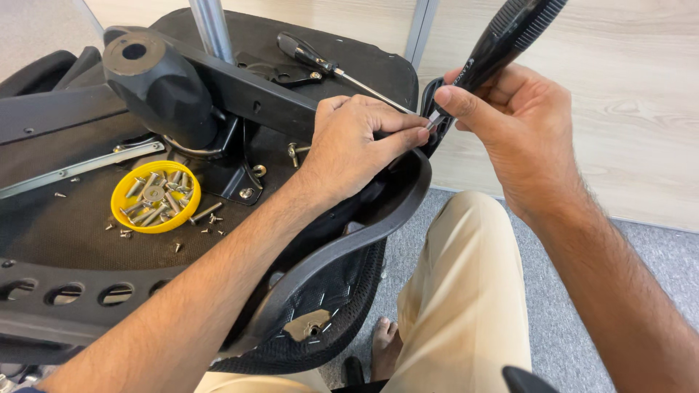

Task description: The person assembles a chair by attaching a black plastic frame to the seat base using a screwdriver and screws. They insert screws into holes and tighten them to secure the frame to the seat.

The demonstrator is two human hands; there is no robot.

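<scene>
Right hand (pixel 520 124) was closed around the black armrest (pixel 510 33), its long axis rising up and right from the seat's edge (pixel 408 196); left hand (pixel 360 145), nearer the seat, pinched the armrest's lower end, fingers nearly shut

Office (grey carpet (pixel 582 306), wood-look wall panels (pixel 633 109))

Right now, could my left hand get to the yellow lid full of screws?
Probably yes. The left hand rests at the seat edge, and nothing stands between it and the yellow lid, which lies open on the seat's underside.
</scene>
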